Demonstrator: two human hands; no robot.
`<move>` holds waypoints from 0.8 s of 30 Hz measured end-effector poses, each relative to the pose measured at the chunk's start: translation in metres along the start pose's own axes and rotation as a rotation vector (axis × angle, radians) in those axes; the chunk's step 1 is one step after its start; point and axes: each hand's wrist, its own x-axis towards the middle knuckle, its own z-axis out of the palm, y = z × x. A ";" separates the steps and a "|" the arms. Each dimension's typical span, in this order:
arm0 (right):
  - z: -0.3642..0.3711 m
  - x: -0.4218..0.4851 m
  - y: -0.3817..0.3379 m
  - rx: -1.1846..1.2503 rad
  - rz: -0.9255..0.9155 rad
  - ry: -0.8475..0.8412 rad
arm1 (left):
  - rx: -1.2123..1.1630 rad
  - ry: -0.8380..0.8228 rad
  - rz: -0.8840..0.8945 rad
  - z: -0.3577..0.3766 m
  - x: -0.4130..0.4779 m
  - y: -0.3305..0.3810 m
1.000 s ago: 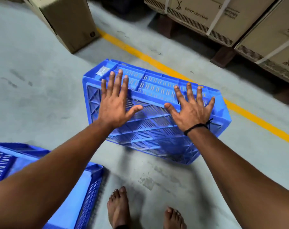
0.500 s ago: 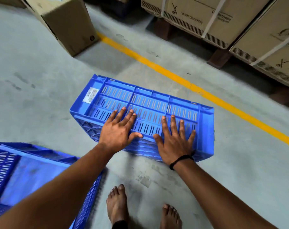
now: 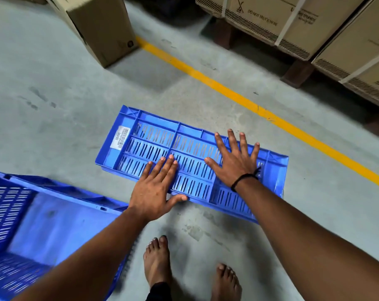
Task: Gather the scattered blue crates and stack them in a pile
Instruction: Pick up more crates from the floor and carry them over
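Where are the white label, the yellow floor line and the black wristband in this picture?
white label (image 3: 121,137): head view, centre of the sticker.
yellow floor line (image 3: 227,91): head view, middle of the painted stripe's width.
black wristband (image 3: 241,178): head view, middle of the band's visible arc.

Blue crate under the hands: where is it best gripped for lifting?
Probably the two short ends, one hand from each side. The blue crate lies long and flat, slotted face up; the left hand and right hand only press on that face, fingers straight. Fingers curled under the end rims should keep it level.
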 end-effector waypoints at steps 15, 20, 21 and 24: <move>-0.009 0.043 0.025 0.291 -0.055 0.029 | -0.019 -0.066 0.127 -0.038 0.158 -0.001; -0.021 0.028 0.027 0.294 -0.099 0.156 | -0.083 0.073 0.196 -0.038 0.150 -0.002; -0.026 0.027 0.029 0.282 -0.118 0.198 | -0.090 0.119 0.202 -0.040 0.149 -0.001; -0.044 0.029 0.042 0.261 -0.166 0.306 | -0.123 0.223 0.190 -0.048 0.151 0.008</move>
